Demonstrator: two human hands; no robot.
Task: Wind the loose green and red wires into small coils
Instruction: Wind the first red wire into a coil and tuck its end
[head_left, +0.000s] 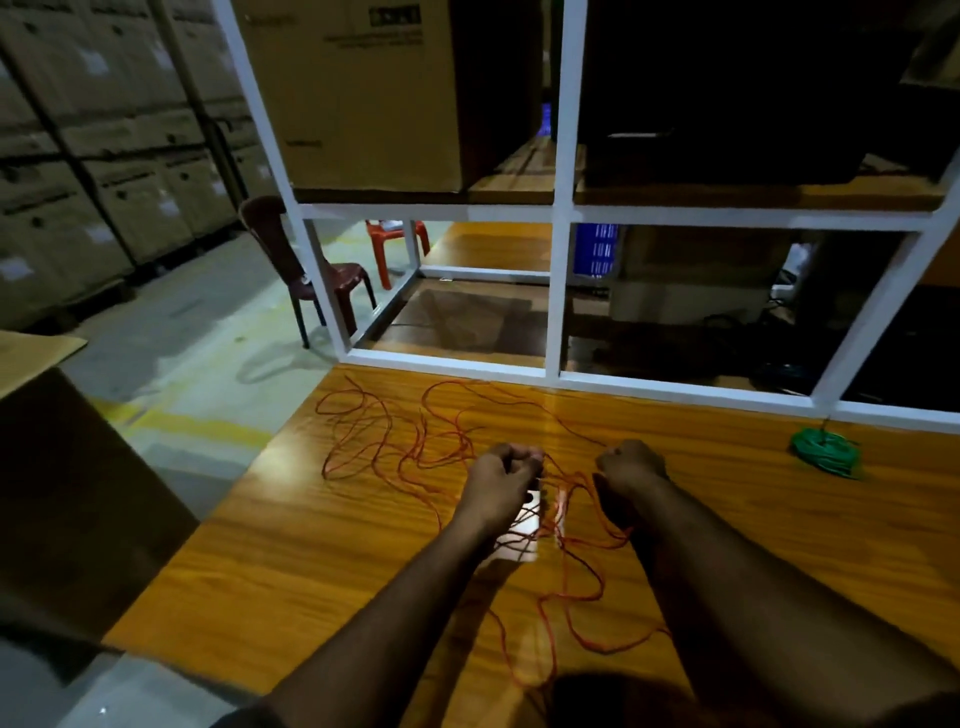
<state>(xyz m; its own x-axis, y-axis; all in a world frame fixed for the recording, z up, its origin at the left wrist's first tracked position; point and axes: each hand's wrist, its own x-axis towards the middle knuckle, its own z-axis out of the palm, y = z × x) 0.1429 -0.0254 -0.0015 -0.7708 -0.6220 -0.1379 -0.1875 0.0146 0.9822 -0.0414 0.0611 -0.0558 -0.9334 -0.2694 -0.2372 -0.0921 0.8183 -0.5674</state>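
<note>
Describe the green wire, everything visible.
The green wire looks like thin plastic-coated wire, already wound into a small, slightly untidy coil. It lies flat on the wooden table, far right, near the white frame. A short end sticks up toward that frame. Neither hand touches it, and it sits apart from the red wire.

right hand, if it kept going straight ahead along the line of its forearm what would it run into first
Most likely the white shelf frame at the table's far edge. The right hand, holding red wire, points up and slightly left across bare wooden table; the green coil lies off to its right. Depth is hard to judge.
</note>
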